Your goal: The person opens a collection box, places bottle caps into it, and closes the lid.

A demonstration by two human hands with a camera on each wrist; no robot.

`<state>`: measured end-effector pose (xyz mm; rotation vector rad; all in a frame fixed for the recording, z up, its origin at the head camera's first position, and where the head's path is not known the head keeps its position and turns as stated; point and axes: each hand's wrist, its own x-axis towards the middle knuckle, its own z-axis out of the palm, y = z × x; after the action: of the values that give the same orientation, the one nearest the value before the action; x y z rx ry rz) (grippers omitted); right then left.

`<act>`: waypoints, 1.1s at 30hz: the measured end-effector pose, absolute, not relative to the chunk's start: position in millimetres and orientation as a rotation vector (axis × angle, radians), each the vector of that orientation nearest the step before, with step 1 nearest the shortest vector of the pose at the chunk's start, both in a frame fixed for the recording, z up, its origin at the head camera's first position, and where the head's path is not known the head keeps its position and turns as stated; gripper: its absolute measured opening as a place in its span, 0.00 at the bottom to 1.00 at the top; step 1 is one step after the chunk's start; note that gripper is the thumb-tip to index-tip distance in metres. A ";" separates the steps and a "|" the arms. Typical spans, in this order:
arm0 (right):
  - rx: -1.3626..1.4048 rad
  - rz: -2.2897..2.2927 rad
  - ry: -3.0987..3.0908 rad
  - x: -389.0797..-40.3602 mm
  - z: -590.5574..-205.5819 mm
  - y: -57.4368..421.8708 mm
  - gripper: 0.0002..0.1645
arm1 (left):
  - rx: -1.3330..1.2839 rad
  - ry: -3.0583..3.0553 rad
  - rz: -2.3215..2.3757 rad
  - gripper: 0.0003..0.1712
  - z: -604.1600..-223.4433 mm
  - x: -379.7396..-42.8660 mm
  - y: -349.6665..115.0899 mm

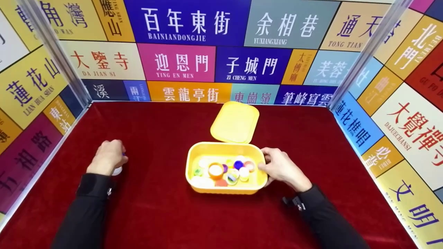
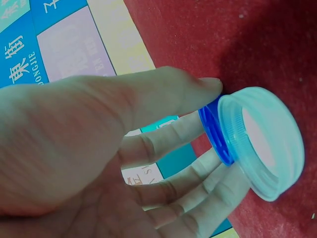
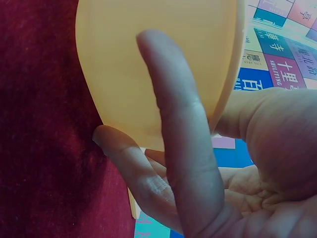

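Over the left part of the red cloth, my left hand (image 1: 109, 155) pinches a blue bottle cap (image 2: 214, 131) between thumb and fingers. A larger translucent white cap (image 2: 285, 153) is right against the blue one, near the fingertips. I cannot tell whether the hand holds it too. My right hand (image 1: 283, 169) grips the right end of a yellow plastic box (image 1: 225, 190), with fingers against its outer wall in the right wrist view. Inside the box lie several small caps, among them an orange-rimmed cap (image 1: 216, 171), a dark blue cap (image 1: 238, 165) and a flat red piece (image 1: 221, 182).
A yellow lid (image 1: 235, 122) lies just behind the box, by the back wall. Red cloth (image 1: 155, 214) covers the table. Panels with Chinese lettering (image 1: 187, 20) stand at the back and both sides, joined by metal corner posts (image 1: 55, 52).
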<state>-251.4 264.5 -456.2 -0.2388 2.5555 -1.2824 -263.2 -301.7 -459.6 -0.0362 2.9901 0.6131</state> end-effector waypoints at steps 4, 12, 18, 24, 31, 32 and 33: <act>-0.235 -1.292 2.543 -251.5 -456.9 264.5 0.25 | -0.026 2.991 0.611 0.18 -460.6 -263.6 -302.5; -0.233 -1.281 2.550 -250.9 -457.1 265.7 0.25 | -0.016 2.994 0.646 0.18 -461.9 -264.1 -298.0; -0.238 -1.275 2.563 -250.6 -458.0 266.7 0.26 | 0.026 3.054 0.694 0.16 -459.8 -262.4 -283.4; -0.247 -1.267 2.570 -249.8 -458.0 268.1 0.24 | 0.150 3.167 0.807 0.16 -448.7 -257.0 -253.5; -0.247 -1.277 2.570 -251.3 -456.7 266.5 0.25 | 0.385 3.292 0.933 0.16 -433.5 -245.2 -206.0; -0.247 -1.274 2.568 -251.5 -456.4 265.8 0.26 | 0.429 3.300 0.945 0.16 -433.2 -243.4 -199.6; -0.247 -1.271 2.568 -251.4 -456.0 265.1 0.26 | 0.472 3.302 0.961 0.16 -432.7 -241.5 -193.2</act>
<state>-251.4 265.1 -456.0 -0.2472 2.5684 -1.2708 -241.5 -193.2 -432.7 0.4716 3.3021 0.9607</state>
